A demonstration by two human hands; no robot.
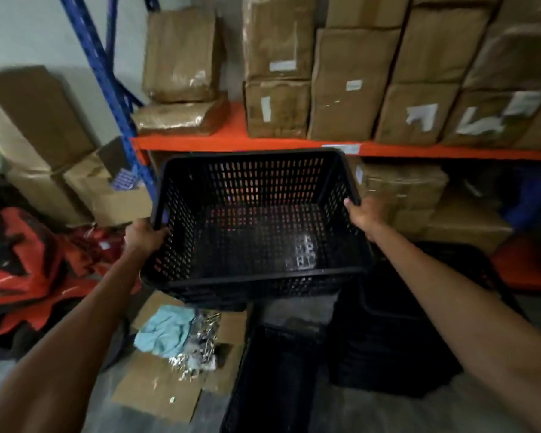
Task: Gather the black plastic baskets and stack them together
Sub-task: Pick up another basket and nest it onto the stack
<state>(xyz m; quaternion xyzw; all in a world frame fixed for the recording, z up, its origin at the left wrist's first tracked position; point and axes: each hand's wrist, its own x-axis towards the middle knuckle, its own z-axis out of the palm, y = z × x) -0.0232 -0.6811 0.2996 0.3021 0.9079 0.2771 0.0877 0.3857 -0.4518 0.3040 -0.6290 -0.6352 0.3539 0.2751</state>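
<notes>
Nearest the person, below and between the two forearms, a black plastic basket (272, 382) sits on the floor, its near end cut off by the bottom of the view. A second floor basket (391, 335) stands just beside it, under the right forearm. Both are so dark and blurred that I cannot tell whether either is already a nested stack or whether they touch. Below the left forearm lies flattened cardboard (156, 395) with a pale blue cloth (164, 332) and some silvery scraps (200, 345) on it. Out past that arm is a heap of red bags (28, 276). Higher up, the left hand (144, 235) and the right hand (364, 212) each grip an opposite short side of a slotted black basket (256, 235), fingers curled over its rim. The basket hangs between them, off the floor and tilted open towards the person. Its lower edge shows layered bands, so it may be more than one basket nested, but I cannot be sure. By my reading the gathering is under way and the stacking is not finished: the held basket has yet to go into one below, and the floor baskets may need joining too. Beyond the hands run an orange shelf beam (231, 142), brown wrapped parcels (353, 85) and a blue upright (107, 73). Any baskets elsewhere are out of view.
</notes>
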